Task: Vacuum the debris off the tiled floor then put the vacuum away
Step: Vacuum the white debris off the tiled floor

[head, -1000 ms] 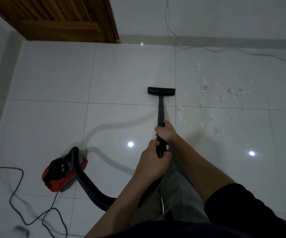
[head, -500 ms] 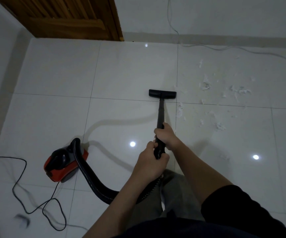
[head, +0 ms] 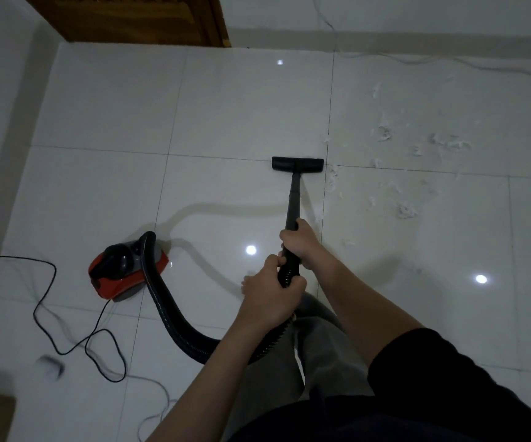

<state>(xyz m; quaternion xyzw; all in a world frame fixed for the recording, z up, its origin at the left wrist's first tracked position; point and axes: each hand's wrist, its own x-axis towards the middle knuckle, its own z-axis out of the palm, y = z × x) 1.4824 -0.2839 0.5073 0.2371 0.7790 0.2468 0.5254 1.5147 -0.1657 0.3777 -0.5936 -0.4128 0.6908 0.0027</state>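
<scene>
A glossy white tiled floor (head: 104, 193) fills the dim room, ceiling lights glinting off it, with a brown wooden door (head: 136, 17) at the far wall and a pale cable (head: 417, 60) trailing along the skirting. A person stands over it, both hands on a black vacuum wand (head: 293, 199): the right hand (head: 300, 242) is higher up, fingers clamped around the rigid tube, while the left hand (head: 272, 295) sits just below it, fingers wrapped tight on the ribbed end of the hose (head: 168, 314). The wand slopes away to a flat black floor nozzle (head: 297, 163), which rests on the tile just left of a grout line. White debris (head: 404, 210) (it looks like shredded tissue or fluff) is scattered to the right of the nozzle, the nearest scraps just beside its right end and the rest spread farther right and toward the wall. The hose loops back in a curve past the person's grey trousers (head: 315, 352) to a small red-and-black canister vacuum (head: 127, 269) sitting on the floor to the left. Its black power cord (head: 50, 314) coils loosely across the tiles toward the lower left.
</scene>
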